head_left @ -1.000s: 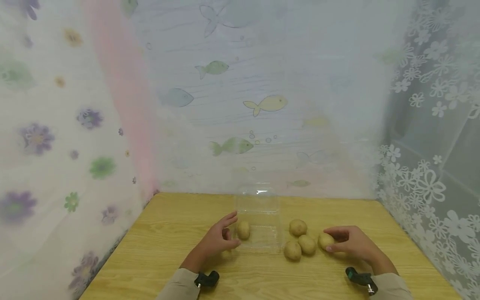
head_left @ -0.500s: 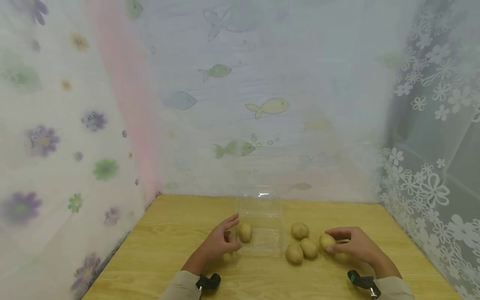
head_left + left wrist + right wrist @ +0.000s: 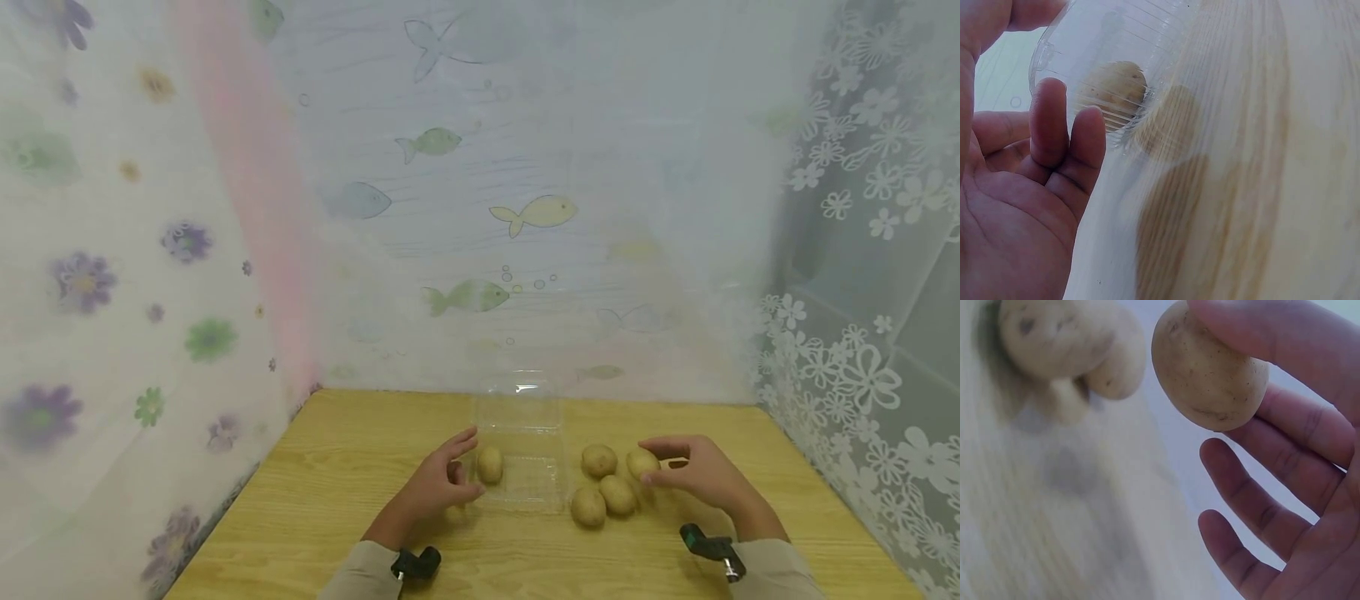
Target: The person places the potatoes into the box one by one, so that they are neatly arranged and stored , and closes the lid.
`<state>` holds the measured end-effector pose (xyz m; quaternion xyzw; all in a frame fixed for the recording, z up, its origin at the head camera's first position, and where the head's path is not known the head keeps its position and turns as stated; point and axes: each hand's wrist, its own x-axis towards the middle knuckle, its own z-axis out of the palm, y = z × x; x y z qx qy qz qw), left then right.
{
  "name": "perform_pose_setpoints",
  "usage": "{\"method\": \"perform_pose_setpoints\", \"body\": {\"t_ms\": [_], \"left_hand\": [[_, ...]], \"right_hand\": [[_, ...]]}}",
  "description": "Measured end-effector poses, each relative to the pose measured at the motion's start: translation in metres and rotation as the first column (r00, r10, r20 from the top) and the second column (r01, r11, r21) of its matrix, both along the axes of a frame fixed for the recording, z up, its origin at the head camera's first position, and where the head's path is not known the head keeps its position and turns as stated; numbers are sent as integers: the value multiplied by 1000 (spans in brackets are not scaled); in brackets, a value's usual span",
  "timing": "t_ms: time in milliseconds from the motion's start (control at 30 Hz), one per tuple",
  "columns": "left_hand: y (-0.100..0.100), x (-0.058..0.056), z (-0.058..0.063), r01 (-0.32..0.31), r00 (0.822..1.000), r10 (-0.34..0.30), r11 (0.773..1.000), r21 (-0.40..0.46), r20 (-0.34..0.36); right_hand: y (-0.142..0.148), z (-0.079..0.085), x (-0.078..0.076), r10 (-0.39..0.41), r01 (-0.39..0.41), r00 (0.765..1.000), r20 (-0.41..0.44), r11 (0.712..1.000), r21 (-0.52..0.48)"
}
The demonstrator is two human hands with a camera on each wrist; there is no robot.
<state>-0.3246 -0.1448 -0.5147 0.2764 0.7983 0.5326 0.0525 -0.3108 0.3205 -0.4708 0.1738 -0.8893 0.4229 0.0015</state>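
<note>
A clear plastic clamshell box [image 3: 528, 483] stands on the table with its lid [image 3: 519, 410] folded back. Inside, at its left, lies one potato [image 3: 491, 464], which also shows through the ribbed wall in the left wrist view. My left hand [image 3: 444, 479] is at the box's left side, thumb and fingers spread apart at its edge. Between thumb and fingertips, my right hand [image 3: 697, 475] pinches a potato [image 3: 1210, 372]; its other fingers stay loosely bent. Left of that hand are three more potatoes: a back one [image 3: 599, 460], a middle one [image 3: 617, 496] and a front one [image 3: 588, 507].
The wood-grain table [image 3: 337, 467] runs back to a sheet [image 3: 450, 233] printed with fish. A flowered sheet [image 3: 112, 333] hangs on the left, and a translucent one with white flowers [image 3: 862, 375] on the right. Each wrist carries a black mount [image 3: 416, 563].
My right hand has moved slightly left and away from me, bringing its potato closer to the back one of the group. The left hand stays at the box.
</note>
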Motion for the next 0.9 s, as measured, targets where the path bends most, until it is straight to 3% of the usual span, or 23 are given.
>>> {"method": "perform_pose_setpoints", "body": {"t_ms": [533,900], "left_hand": [[-6,-19,-5,29,1000,-29,1000,7,-8],[-10,-30,-7,36,999,-36,999,2,-6]], "right_hand": [[-29,11,-12,-69,67,995,-70,997,-27],[-49,23,-14,-118,115,979,-167,993,-27]]}}
